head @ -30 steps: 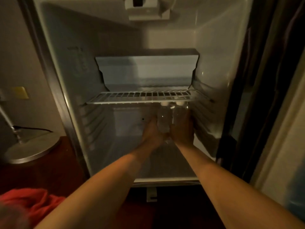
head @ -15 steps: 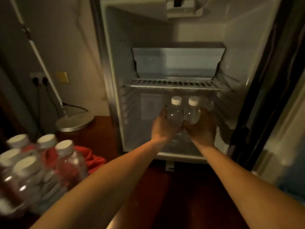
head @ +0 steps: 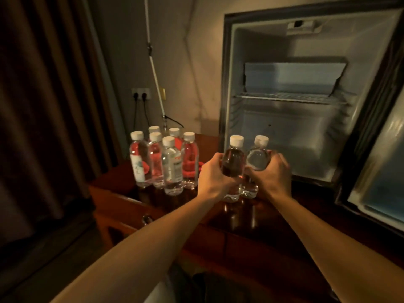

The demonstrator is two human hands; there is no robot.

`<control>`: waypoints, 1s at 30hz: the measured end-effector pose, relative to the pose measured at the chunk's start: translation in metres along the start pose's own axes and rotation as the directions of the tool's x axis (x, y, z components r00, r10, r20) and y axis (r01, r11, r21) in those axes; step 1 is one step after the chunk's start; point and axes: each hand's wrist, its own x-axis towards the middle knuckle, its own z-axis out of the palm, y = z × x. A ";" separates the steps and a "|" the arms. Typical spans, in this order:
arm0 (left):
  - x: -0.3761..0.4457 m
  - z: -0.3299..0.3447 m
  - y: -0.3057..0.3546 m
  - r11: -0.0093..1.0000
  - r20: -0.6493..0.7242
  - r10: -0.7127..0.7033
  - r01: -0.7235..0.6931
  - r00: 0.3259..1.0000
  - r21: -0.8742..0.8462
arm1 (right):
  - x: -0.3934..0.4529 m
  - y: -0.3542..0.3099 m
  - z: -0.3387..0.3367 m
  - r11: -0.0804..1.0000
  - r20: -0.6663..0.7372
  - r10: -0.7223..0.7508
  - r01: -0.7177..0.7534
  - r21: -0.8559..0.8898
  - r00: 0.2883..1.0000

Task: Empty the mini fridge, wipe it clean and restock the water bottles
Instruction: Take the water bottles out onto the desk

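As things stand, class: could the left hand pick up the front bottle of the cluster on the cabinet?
Probably not yet: the left hand already grips a bottle. The front bottle stands unobstructed to its left.

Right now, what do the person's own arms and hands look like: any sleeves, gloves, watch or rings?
Both forearms are bare from the bottom edge of the frame to the wrists: no sleeves in view. The left hand and right hand wear no gloves. No watch, band or ring shows on the wrists or the visible fingers, though the dim, warm light could hide small details.
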 end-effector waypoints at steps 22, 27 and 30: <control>-0.051 -0.296 -0.117 0.962 -0.320 -0.008 0.095 0.947 0.255 | -0.119 -0.202 0.169 0.934 0.299 -0.293 0.205 0.293 0.908; -0.016 -0.327 -0.158 0.969 -0.307 -0.035 0.108 0.951 0.224 | -0.112 -0.233 0.232 0.939 0.246 -0.217 0.133 0.317 0.945; 0.010 -0.333 -0.184 0.973 -0.291 -0.062 0.123 0.955 0.196 | -0.105 -0.238 0.267 0.949 0.226 -0.172 0.100 0.299 0.959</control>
